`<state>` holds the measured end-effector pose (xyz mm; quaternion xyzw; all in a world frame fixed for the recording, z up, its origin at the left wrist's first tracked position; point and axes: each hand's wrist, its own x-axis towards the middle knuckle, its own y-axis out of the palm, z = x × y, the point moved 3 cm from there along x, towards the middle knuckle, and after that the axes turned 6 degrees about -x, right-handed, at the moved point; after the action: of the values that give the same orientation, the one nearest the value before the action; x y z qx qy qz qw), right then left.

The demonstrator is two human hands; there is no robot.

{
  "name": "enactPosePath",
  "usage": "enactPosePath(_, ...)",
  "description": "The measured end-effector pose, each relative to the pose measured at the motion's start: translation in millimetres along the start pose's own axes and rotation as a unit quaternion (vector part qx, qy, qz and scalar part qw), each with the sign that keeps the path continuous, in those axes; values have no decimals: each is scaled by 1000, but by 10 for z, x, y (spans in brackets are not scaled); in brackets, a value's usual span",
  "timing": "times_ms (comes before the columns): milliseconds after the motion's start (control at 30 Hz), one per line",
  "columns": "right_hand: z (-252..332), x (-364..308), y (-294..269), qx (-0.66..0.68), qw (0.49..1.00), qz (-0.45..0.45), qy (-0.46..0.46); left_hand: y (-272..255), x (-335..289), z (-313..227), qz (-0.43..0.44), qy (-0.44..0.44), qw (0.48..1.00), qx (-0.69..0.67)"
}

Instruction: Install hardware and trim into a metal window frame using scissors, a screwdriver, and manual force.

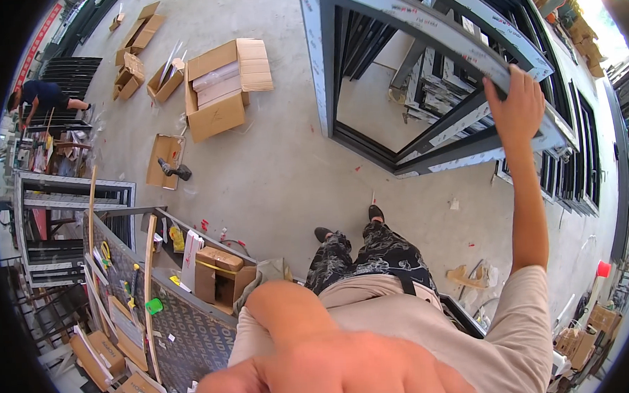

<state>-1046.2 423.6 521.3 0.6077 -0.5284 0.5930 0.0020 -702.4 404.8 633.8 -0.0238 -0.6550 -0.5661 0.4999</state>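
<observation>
My right hand reaches out with fingers wrapped over the edge of a dark window frame, near its corner. Whitish printed protective film covers parts of this frame, which stands tilted on the floor. More frames are stacked behind it. Very large and close, my left hand is raised at the bottom of the picture, back and knuckles showing. Its thumb points left, and the fingers run out past the lower edge, so whatever they touch is hidden.
An open cardboard box and a cordless drill on a flat carton lie on the floor. On my left stands a workbench with wooden strips and boxes. Another person bends over at the far left.
</observation>
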Motion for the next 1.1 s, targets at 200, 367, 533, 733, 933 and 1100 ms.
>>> enactPosePath(200,383,-521,-639,7,999,-22,-26,-1481,-113,-430,-216,-130,921,297)
enactPosePath(367,645,-821,-991,43,998,-41,-21,-2828,-585,-478,-623,-152,742,196)
enactPosePath(533,488,-962,-1302,249,960,-15,-126,-3237,-192,-273,-323,-33,945,37)
enactPosePath(733,-577,-1796,-1630,209,967,-78,121,-3163,149,-120,-295,33,950,-91)
enactPosePath(933,-367,-2494,-409,398,803,248,368,-3078,355,-15,-357,114,927,-10)
enactPosePath(1100,-292,-2515,-70,477,754,118,436,-2786,74,-9,-420,152,894,-43)
